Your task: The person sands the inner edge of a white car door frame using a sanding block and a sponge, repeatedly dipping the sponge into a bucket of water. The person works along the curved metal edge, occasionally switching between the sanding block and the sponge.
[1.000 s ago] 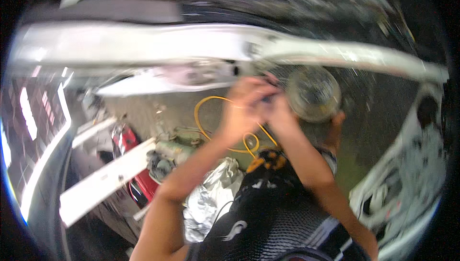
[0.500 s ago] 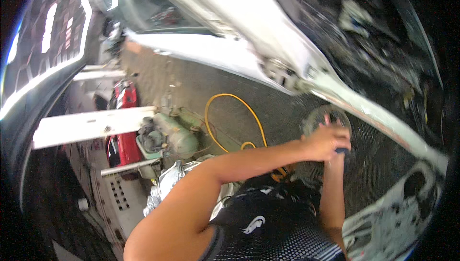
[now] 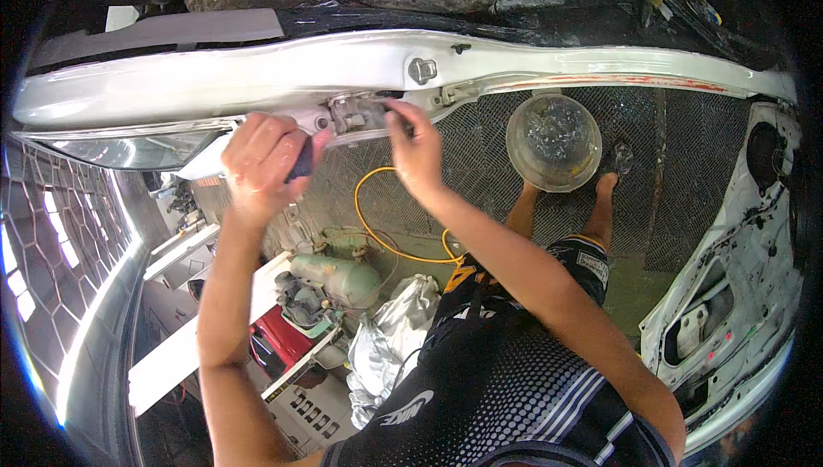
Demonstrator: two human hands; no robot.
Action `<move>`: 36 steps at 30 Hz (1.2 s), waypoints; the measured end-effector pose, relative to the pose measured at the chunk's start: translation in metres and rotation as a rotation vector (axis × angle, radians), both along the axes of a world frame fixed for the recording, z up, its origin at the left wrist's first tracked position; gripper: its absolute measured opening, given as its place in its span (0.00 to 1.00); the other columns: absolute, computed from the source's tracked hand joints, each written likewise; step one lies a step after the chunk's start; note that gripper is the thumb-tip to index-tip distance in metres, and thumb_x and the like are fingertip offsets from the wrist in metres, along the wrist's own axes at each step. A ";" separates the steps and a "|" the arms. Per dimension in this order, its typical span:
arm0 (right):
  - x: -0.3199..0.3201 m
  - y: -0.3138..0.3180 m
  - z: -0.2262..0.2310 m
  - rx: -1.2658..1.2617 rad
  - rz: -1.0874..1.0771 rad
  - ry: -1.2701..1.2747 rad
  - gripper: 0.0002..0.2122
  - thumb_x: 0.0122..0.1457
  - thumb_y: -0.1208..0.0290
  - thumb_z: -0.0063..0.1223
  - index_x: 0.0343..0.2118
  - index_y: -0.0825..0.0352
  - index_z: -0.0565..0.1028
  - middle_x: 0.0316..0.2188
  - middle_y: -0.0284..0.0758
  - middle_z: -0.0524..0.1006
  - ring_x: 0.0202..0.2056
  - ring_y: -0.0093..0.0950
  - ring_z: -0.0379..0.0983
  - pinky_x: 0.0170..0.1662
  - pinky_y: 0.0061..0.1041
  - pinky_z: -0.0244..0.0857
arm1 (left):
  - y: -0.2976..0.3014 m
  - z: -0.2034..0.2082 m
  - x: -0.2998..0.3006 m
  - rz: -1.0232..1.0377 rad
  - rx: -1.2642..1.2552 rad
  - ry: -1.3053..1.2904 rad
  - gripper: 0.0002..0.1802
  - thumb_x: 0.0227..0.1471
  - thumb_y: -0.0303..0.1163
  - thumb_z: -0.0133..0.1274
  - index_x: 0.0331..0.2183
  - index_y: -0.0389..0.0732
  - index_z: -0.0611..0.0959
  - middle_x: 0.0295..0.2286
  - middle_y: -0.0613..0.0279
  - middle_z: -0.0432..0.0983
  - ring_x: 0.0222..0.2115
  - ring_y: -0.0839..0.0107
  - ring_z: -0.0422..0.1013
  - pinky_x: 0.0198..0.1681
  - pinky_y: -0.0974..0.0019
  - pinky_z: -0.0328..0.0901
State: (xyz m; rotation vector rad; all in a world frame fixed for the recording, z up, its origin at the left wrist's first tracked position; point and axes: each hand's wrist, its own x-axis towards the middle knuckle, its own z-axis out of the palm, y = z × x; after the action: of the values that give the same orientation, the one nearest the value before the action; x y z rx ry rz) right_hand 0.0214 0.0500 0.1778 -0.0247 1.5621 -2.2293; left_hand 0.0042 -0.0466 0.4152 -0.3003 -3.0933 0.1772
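My left hand is closed around a small dark block, its edge showing between thumb and fingers. It hangs just in front of the white car body sill, near the lower corner of a window. My right hand reaches up to a metal door hinge on that sill, thumb and fingers pinched together. A blurred grey patch lies at its fingertips; whether it is held or part of the hinge is unclear. To the right, a round see-through tub with murky contents stands by my feet.
A yellow hose loops over the dark textured floor mat. A green air compressor, a red object and crumpled silvery sheeting lie lower left. A stripped car door panel stands at the right.
Both hands have moved left from together over the tub to the sill, and are now apart. My view has turned, bringing the sill level across the top.
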 end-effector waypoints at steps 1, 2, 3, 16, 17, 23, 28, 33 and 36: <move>-0.005 0.008 -0.016 0.080 -0.007 -0.100 0.11 0.63 0.68 0.57 0.45 0.67 0.80 0.45 0.40 0.81 0.45 0.34 0.78 0.51 0.30 0.68 | -0.006 0.007 -0.006 -0.069 -0.025 -0.021 0.14 0.35 0.27 0.72 0.25 0.38 0.82 0.26 0.58 0.76 0.29 0.58 0.75 0.30 0.60 0.69; -0.010 0.015 -0.037 0.063 0.006 -0.284 0.11 0.63 0.68 0.58 0.45 0.67 0.80 0.40 0.39 0.82 0.40 0.28 0.79 0.48 0.28 0.70 | -0.013 0.011 -0.015 -0.143 -0.051 -0.039 0.15 0.34 0.28 0.72 0.27 0.38 0.82 0.28 0.58 0.77 0.32 0.57 0.75 0.32 0.58 0.70; -0.013 0.022 -0.056 0.058 -0.015 -0.338 0.11 0.62 0.69 0.59 0.45 0.68 0.80 0.37 0.39 0.83 0.38 0.26 0.79 0.45 0.27 0.71 | -0.018 0.014 -0.019 -0.209 -0.080 -0.059 0.16 0.33 0.28 0.72 0.29 0.38 0.83 0.31 0.57 0.78 0.34 0.55 0.76 0.33 0.57 0.70; -0.022 -0.015 -0.094 0.104 0.487 -0.582 0.11 0.51 0.76 0.70 0.37 0.70 0.82 0.33 0.33 0.83 0.32 0.22 0.77 0.38 0.22 0.68 | -0.061 -0.007 -0.001 -0.485 -0.214 -0.169 0.19 0.39 0.33 0.65 0.38 0.55 0.82 0.41 0.70 0.77 0.44 0.62 0.74 0.41 0.61 0.68; -0.020 -0.026 -0.095 0.104 0.490 -0.606 0.12 0.50 0.77 0.70 0.38 0.70 0.82 0.34 0.33 0.83 0.32 0.23 0.77 0.38 0.23 0.69 | -0.061 -0.008 -0.001 -0.485 -0.214 -0.168 0.18 0.40 0.33 0.65 0.38 0.55 0.82 0.41 0.70 0.77 0.44 0.62 0.74 0.41 0.62 0.68; -0.014 -0.061 -0.075 0.273 0.362 -0.717 0.18 0.46 0.78 0.72 0.42 0.70 0.80 0.39 0.38 0.83 0.38 0.32 0.79 0.49 0.34 0.67 | -0.061 -0.014 0.001 -0.443 -0.192 -0.139 0.15 0.41 0.32 0.63 0.36 0.55 0.82 0.39 0.72 0.77 0.42 0.64 0.74 0.41 0.64 0.67; -0.018 -0.053 -0.064 0.488 0.580 -0.345 0.28 0.41 0.57 0.78 0.47 0.60 0.81 0.41 0.35 0.84 0.46 0.36 0.78 0.58 0.36 0.59 | -0.059 -0.014 0.001 -0.426 -0.176 -0.126 0.14 0.41 0.32 0.63 0.35 0.55 0.83 0.39 0.72 0.77 0.41 0.65 0.74 0.41 0.64 0.66; -0.017 -0.058 -0.082 0.631 0.585 -0.174 0.37 0.41 0.40 0.71 0.56 0.47 0.76 0.56 0.33 0.75 0.59 0.47 0.64 0.63 0.49 0.48 | -0.059 -0.011 -0.002 -0.433 -0.180 -0.141 0.12 0.43 0.34 0.62 0.35 0.54 0.83 0.40 0.71 0.77 0.42 0.65 0.74 0.43 0.64 0.66; -0.017 -0.053 -0.085 0.506 0.639 -0.230 0.38 0.40 0.40 0.71 0.57 0.47 0.74 0.59 0.32 0.73 0.61 0.44 0.63 0.61 0.49 0.51 | -0.055 -0.009 -0.002 -0.427 -0.193 -0.154 0.11 0.44 0.34 0.62 0.35 0.54 0.83 0.40 0.72 0.77 0.42 0.65 0.74 0.44 0.64 0.65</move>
State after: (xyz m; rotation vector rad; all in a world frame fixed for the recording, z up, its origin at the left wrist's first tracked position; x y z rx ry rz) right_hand 0.0046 -0.0034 0.0932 -0.1006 1.6481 -1.2769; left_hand 0.0021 -0.1013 0.4059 -1.0090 -3.0653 0.4569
